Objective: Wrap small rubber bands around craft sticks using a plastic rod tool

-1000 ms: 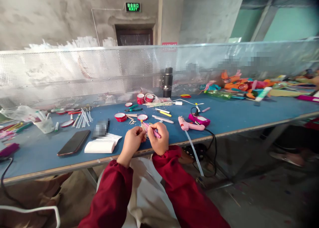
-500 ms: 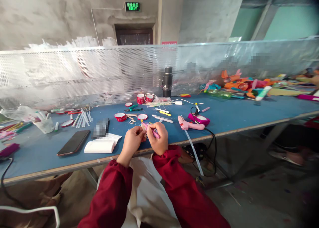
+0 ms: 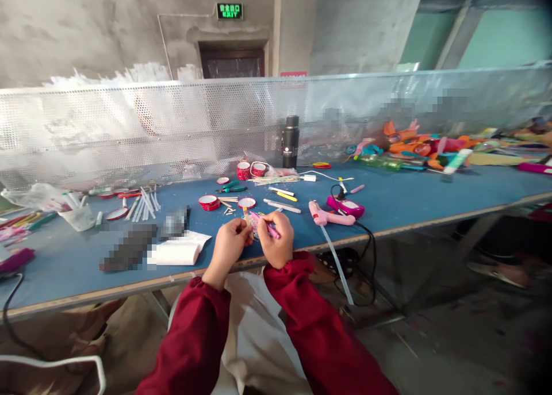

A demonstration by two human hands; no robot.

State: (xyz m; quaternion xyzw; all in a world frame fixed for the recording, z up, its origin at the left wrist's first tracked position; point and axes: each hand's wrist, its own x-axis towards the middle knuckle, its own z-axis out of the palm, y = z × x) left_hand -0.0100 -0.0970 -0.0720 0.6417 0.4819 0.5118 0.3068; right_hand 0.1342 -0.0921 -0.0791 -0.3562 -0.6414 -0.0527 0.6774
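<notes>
Close to the table's front edge, my right hand [image 3: 278, 240] is wrapped round a pink marker pen [image 3: 272, 230], its tip pointing up and left. My left hand [image 3: 233, 242] is closed in a pinch on a small light-coloured stick [image 3: 247, 215] with a yellow end; the fingers hide much of it. The pen's tip is close beside the stick; I cannot tell whether they touch. Small pale bits lie behind the hands, partly covered by them. Just beyond is a round red-rimmed lid [image 3: 246, 203].
A pink glue gun [image 3: 330, 217] with a long glue stick lies right. Red-rimmed lids [image 3: 209, 202], teal pliers [image 3: 230, 188] and pens [image 3: 282, 206] lie behind the hands. A black bottle [image 3: 290, 143] stands at the back. White paper [image 3: 175, 254] and a cup [image 3: 77, 217] are left.
My right hand has shifted slightly to the right with the pink marker pen, opening a little more space between the hands. My left hand stays almost where it was.
</notes>
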